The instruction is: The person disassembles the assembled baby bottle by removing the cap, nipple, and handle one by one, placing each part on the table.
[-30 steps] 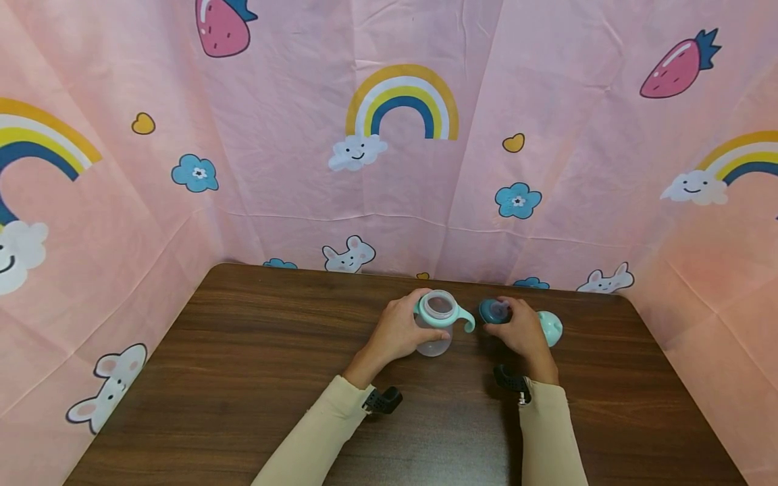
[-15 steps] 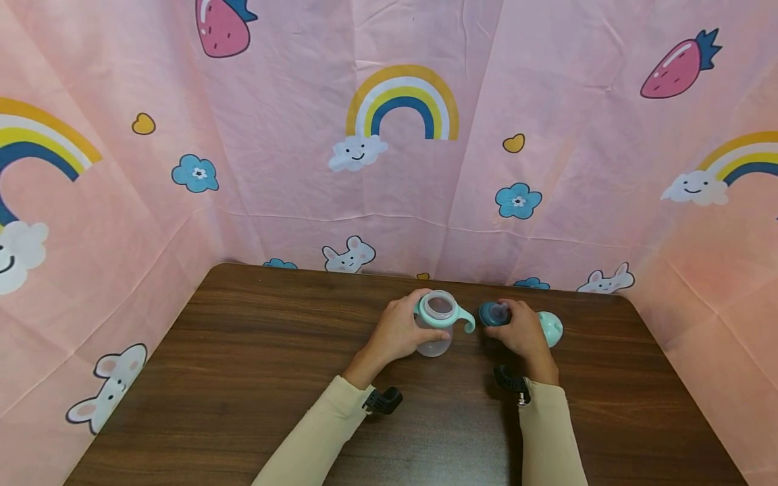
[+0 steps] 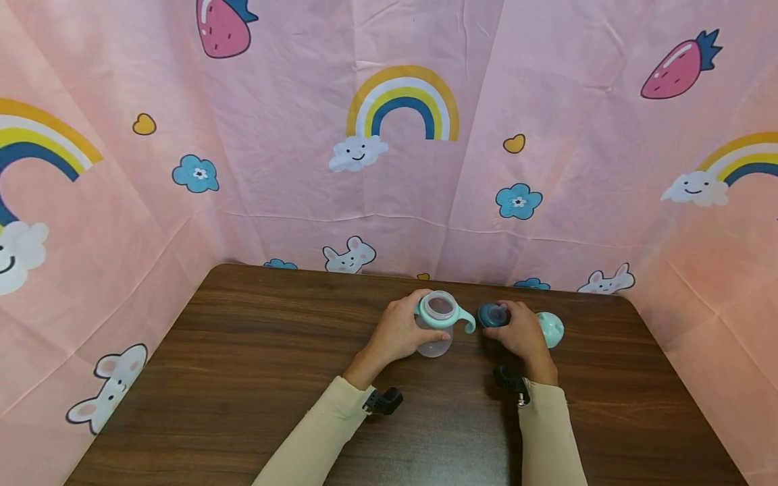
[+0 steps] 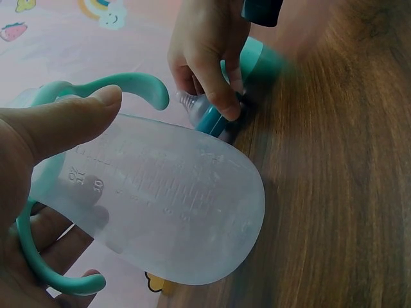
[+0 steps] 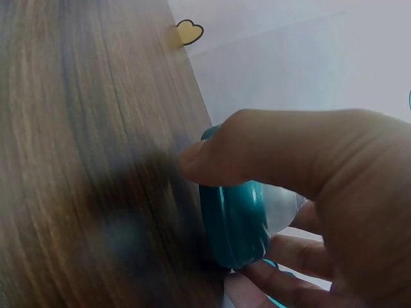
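My left hand (image 3: 398, 329) grips a clear baby bottle (image 4: 173, 199) with a mint-green two-handled collar. The bottle is upright with an uncovered mouth, and its sides carry raised measuring marks. To its right, my right hand (image 3: 523, 331) holds a bottle nipple by its dark teal screw ring (image 5: 234, 221), thumb on one side and fingers on the other. The clear teat (image 4: 191, 106) points up out of the ring. Ring and bottle are apart. Just right of that hand, a mint-green cap (image 3: 552, 329) is on the table, partly hidden behind the hand.
The brown wood-grain table (image 3: 243, 378) ends at the back against a pink printed curtain (image 3: 292, 169), which also rises along both sides. Each wrist wears a black band (image 3: 383, 401). All the items are grouped near the table's back edge.
My right hand has shifted very slightly left with the teal ring and teat. The left hand and the bottle look unmoved.
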{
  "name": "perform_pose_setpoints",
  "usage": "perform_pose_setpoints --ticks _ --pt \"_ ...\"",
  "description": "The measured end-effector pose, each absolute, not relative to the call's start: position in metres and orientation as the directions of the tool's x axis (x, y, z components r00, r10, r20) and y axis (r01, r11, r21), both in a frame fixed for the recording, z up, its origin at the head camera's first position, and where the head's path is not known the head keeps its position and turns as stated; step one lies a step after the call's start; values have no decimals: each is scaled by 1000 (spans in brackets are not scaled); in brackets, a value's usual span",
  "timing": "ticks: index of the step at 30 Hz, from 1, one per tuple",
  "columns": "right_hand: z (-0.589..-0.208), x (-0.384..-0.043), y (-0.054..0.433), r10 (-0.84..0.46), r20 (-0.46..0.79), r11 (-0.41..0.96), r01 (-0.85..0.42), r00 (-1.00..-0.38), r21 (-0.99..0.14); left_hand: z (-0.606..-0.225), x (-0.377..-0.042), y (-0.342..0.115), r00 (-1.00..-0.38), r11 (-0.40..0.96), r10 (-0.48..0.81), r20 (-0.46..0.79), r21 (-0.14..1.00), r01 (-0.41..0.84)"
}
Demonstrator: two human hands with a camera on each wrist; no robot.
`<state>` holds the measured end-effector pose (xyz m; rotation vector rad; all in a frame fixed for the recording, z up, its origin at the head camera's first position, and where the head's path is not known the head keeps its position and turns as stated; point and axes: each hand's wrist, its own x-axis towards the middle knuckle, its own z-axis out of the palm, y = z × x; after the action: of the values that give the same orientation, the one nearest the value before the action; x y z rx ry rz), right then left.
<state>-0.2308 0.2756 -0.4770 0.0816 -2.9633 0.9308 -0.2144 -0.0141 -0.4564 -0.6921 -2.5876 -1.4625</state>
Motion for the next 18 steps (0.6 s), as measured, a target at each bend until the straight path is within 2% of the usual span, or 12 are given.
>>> perform_pose_setpoints --ticks 18 --pt "-478 -229 275 -46 59 821 -71 -997 -567 -456 -214 -14 -893 436 341 293 792 426"
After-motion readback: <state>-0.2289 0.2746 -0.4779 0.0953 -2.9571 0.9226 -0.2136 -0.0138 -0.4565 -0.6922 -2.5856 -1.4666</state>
